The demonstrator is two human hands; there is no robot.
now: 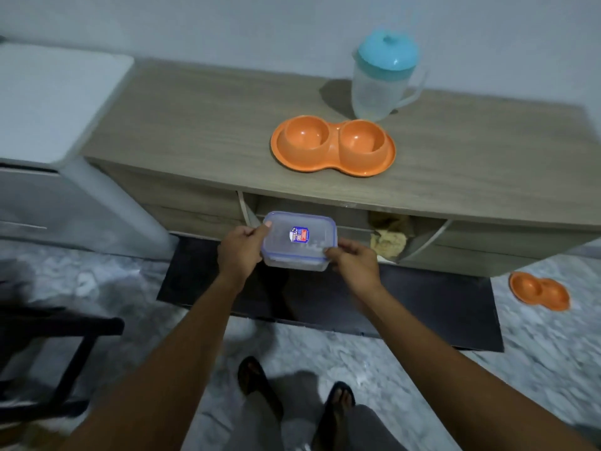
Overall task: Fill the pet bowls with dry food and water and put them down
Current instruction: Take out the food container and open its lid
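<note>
Clear plastic container (299, 240), just one, lid on, clamped between left hand (240, 252) and right hand (354, 262). Two orange double bowls: one (332, 145) on the wooden cabinet (201, 125) near one jug (380, 80), one (539, 290) far right on the floor.

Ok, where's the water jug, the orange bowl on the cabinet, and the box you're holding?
water jug (374, 92), head view, clear body
orange bowl on the cabinet (305, 139), head view, left cup
box (300, 244), head view, lid
</note>
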